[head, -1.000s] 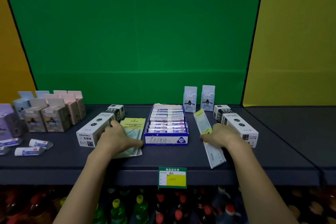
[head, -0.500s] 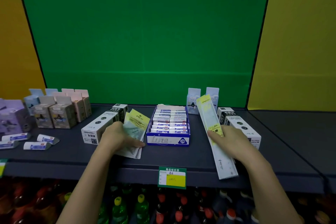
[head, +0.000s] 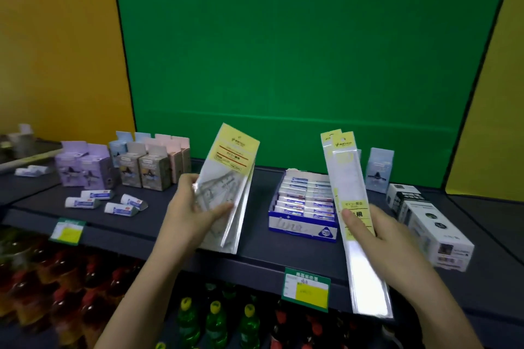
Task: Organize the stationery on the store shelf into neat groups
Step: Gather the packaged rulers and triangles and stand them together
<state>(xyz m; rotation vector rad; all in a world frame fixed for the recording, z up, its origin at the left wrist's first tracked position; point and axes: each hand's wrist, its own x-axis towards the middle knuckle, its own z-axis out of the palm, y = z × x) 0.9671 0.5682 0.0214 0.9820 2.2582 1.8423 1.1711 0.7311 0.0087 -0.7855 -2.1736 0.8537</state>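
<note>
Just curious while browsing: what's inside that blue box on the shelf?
The blue box holds rows of small white-and-blue packs, probably erasers. Its right edge is hidden behind the long packets that the right hand holds.

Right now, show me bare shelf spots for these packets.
Bare shelf shows between the loose erasers and the left hand, between its packets and the blue tray, and right of the white boxes. Cartons crowd the back left.

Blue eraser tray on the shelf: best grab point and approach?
Probably the blue eraser tray by its low front wall, coming from the shelf's front edge. The open top is packed with erasers, so there is nothing to pinch there, and the front face stands bare toward you.
</note>
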